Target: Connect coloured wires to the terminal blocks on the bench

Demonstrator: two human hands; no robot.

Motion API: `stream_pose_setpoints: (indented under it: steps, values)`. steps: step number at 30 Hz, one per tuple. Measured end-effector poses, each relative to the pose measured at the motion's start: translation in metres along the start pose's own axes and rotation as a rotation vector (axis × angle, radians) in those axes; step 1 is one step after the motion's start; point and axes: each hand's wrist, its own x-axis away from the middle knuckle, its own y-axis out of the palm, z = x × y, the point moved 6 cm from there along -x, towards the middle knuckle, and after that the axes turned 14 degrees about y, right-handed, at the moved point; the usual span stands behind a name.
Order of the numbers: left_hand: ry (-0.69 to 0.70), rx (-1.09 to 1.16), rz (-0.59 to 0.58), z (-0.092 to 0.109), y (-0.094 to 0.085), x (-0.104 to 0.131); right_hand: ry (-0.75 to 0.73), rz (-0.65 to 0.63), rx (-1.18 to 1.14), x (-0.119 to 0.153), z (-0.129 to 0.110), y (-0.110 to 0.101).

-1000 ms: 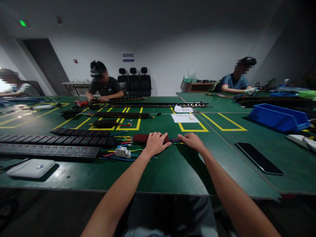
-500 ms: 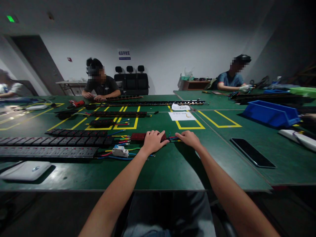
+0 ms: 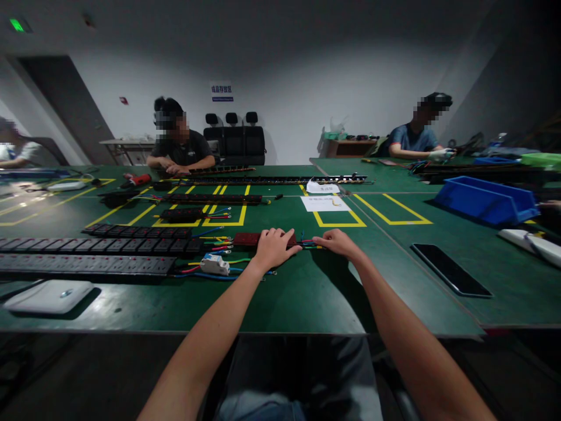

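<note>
My left hand lies palm down on the right end of a dark red socket module on the green table. My right hand is just to its right, fingers closed on the coloured wires coming out of that module. Left of the module lie more coloured wires with ring terminals and a small white circuit breaker. Two long black socket strips stretch away to the left.
A white flat device lies at the near left, a black phone at the right, a blue bin farther right. Yellow floor-style markings, paper sheets and more socket strips sit mid-table. Three other people work at the far side.
Both hands stay on the red module and its wires with barely any shift. The camera has tilted slightly, so the scene sits a little higher in frame.
</note>
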Motion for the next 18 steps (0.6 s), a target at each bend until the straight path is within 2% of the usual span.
stream_pose_setpoints:
  steps: [5,18]
  values:
    - [-0.008,0.004,-0.008,0.000,0.001,0.000,0.036,-0.006,0.028,0.002,0.001,0.001]
    - [0.011,-0.007,0.008,-0.001,0.001,0.001,-0.021,-0.032,-0.020,0.006,-0.006,-0.010]
